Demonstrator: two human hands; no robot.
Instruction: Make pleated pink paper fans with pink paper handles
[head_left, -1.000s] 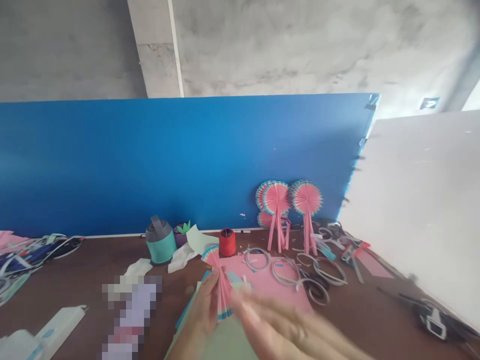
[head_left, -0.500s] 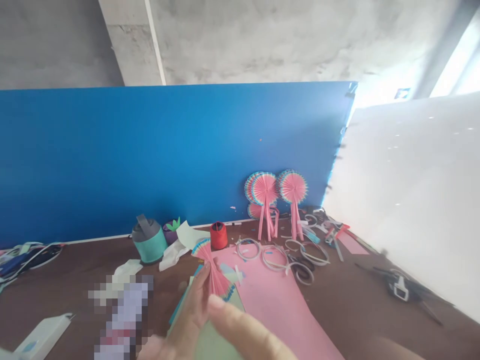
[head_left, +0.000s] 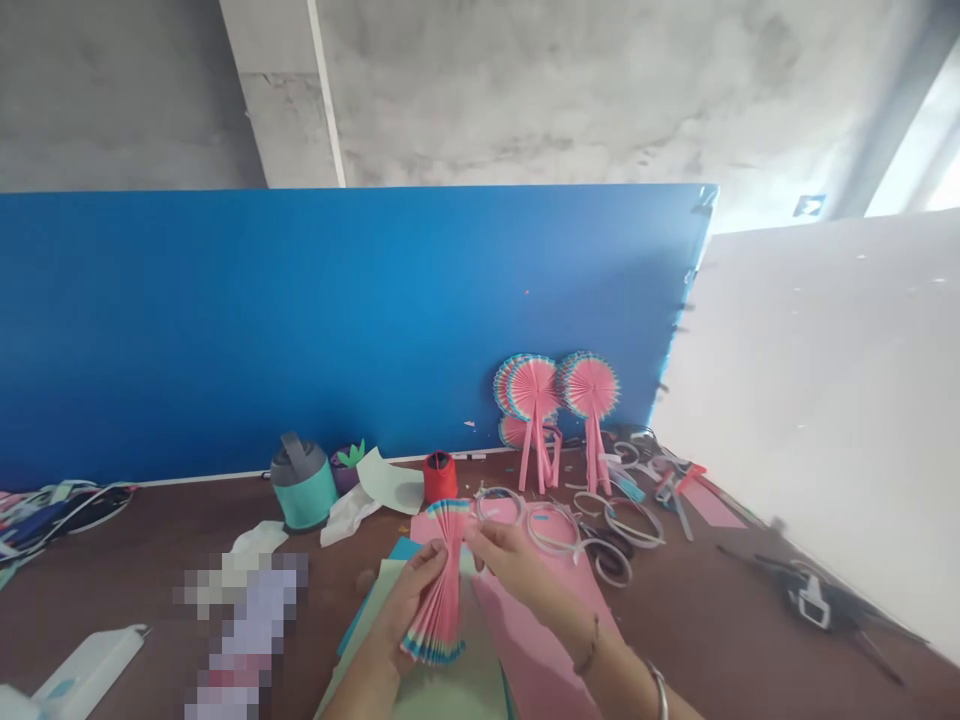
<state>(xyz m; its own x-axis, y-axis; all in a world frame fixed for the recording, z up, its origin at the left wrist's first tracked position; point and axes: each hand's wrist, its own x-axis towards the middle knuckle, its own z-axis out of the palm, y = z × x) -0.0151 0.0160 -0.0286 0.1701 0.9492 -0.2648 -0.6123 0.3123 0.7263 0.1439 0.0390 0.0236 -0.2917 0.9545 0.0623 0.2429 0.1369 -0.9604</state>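
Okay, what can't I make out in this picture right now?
In the head view:
Left hand: most fingers hidden by the pleated paper.
Right hand: too small to tell if the fingertips hold anything.
Lilac object: blurred by pixelation.
Pile: cut off by the left edge.
Rear fans: partly hidden by front fans.

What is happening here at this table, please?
A person is handling a pleated pink paper with blue edging. The left hand holds it around its narrow middle, and both ends spread out. The right hand has its fingers beside the upper end; whether they touch it is hard to tell. Below lie a pale green sheet and a pink sheet. Farther back, round pink fans stand near the blue panel.
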